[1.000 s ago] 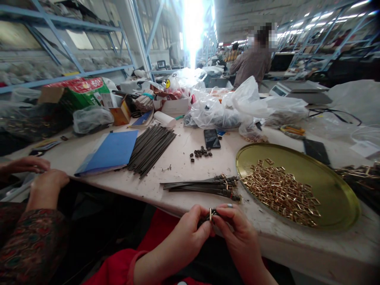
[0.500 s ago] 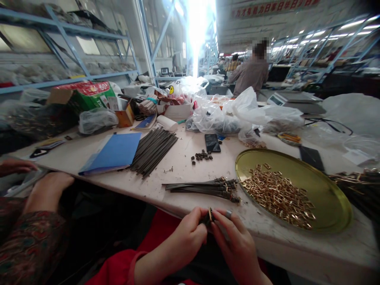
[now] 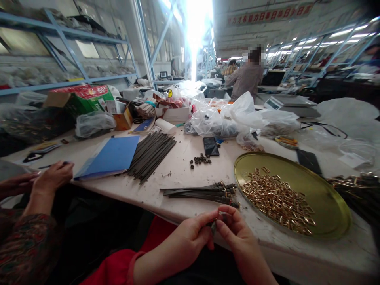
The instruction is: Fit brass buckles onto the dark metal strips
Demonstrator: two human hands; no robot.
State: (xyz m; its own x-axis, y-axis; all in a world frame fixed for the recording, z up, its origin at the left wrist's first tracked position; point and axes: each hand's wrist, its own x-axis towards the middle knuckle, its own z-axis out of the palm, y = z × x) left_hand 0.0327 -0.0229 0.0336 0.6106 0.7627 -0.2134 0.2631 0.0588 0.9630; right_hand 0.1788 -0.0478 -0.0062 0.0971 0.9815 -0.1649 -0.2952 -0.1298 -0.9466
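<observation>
At the table's front edge, my left hand [image 3: 192,233] and my right hand [image 3: 237,233] meet, fingers pinched around a small dark piece with a buckle, mostly hidden by the fingers. Just beyond them lies a bundle of dark straps [image 3: 196,192] with buckled ends on the right. Gold rectangular buckles [image 3: 276,198] are heaped on a round, gold-coloured tray [image 3: 329,209] to the right. Small dark loops [image 3: 201,160] sit behind the strap bundle, near a black phone [image 3: 211,146]. More dark straps [image 3: 152,154] lie fanned out beside a blue folder [image 3: 109,154].
Another person's hands [image 3: 50,180] are at the left table edge, holding a thin dark item. Plastic bags [image 3: 216,118], a green box [image 3: 89,99] and a scale [image 3: 292,103] line the back. Dark straps with buckles [image 3: 356,186] are piled at the far right.
My right hand has turned inward and its fingers now cover more of the held piece. The other person's hands have risen, and a thin dark item now shows there. The view has shifted slightly.
</observation>
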